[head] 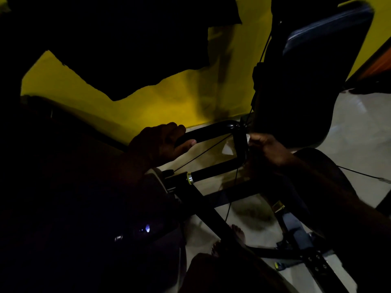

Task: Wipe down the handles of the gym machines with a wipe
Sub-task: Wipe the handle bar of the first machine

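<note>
hands [160,144] gripping handle [211,130], wipe [248,138] at bend

Dim scene. Handle [211,132] is glossy black, with a silver ring [190,178] edged yellow-green on its lower bar. Behind the handle, wall [148,102] is yellow with a jagged black painted shape above. Right of the handle, seat pad [325,39] is dark navy. Below the handle, floor [349,127] is pale grey-beige; frame [211,214] is black. Thin black cable [203,153] crosses the handle.
</note>
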A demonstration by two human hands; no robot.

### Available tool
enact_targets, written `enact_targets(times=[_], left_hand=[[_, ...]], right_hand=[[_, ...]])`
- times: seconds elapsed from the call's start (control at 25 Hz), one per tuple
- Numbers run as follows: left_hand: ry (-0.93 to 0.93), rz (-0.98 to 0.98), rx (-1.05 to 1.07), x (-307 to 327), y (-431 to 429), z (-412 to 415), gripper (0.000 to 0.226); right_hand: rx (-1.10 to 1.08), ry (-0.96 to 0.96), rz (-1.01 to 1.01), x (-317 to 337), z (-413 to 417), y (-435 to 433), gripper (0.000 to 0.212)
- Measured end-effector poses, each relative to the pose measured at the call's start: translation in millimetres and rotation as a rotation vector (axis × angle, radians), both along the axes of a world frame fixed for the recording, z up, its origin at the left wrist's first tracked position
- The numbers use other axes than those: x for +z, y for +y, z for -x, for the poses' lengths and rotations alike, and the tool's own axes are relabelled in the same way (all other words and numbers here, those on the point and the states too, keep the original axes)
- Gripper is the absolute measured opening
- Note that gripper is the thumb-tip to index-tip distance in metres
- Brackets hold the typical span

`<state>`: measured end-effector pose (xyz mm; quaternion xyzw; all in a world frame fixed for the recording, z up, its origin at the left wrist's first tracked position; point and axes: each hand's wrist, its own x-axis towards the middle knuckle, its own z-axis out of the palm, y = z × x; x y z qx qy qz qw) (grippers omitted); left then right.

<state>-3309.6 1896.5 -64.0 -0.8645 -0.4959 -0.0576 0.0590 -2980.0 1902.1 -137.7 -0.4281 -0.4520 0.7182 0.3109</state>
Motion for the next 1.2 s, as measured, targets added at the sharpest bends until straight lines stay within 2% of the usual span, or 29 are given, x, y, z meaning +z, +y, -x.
enact_targets(times=[0.12, 0.24, 0.36, 0.4, 0.48, 0.56, 0.68, 0.76, 0.8, 0.88, 1.0, 1.08, 1.16, 1.2], left_hand=[[-0.004, -0.019, -0.005, -1, 1, 1, 0.063], [-0.005, 0.011, 0.006, -1, 1, 0, 0.071], [0.0, 0.002, 0.02, -1, 1, 0, 0.07], [0.009, -0.007, 0.025, -1, 2, -1, 0.068], [0.023, -0.027, 0.031, -2, 4, -2, 0.065], [0.025, -0.007, 0.042, -3, 3, -2, 0.062], [0.034, 0.009, 0.016, -2, 3, -1, 0.062], [0.053, 0.022, 0.026, -1, 2, 2, 0.065], [0.055, 0.026, 0.029, -1, 1, 2, 0.066], [0.065, 0.03, 0.029, -1, 2, 1, 0.066], [0.074, -0.012, 0.02, -2, 0, 3, 0.067], [0.085, -0.044, 0.002, -3, -1, 3, 0.068], [0.089, -0.048, 0.002, -2, -2, 3, 0.068], [0.089, -0.047, 0.008, -1, -2, 3, 0.068]], right_hand=[[-0.167, 0.022, 0.05, -31, 7, -32, 0.022], [-0.374, 0.043, 0.197, -48, 29, -57, 0.023], [-0.332, -0.123, 0.35, -57, 71, -82, 0.013], [-0.312, -0.066, 0.412, -60, 91, -92, 0.018], [-0.297, 0.17, 0.561, -56, 130, -111, 0.033], [-0.315, 0.311, 0.657, -49, 146, -117, 0.036], [-0.408, 0.319, 0.717, -43, 113, -102, 0.034], [-0.553, 0.43, 0.756, -38, 78, -91, 0.032], [-0.592, 0.419, 0.708, -33, 57, -85, 0.032], [-0.566, 0.226, 0.488, -12, 22, -65, 0.027], [-0.376, -0.183, -0.08, 35, 6, -24, 0.018], [-0.25, -0.26, -0.344, 67, 20, -3, 0.016], [-0.14, -0.341, -0.523, 88, 35, 4, 0.028], [-0.036, -0.454, -0.639, 94, 40, 4, 0.036]])
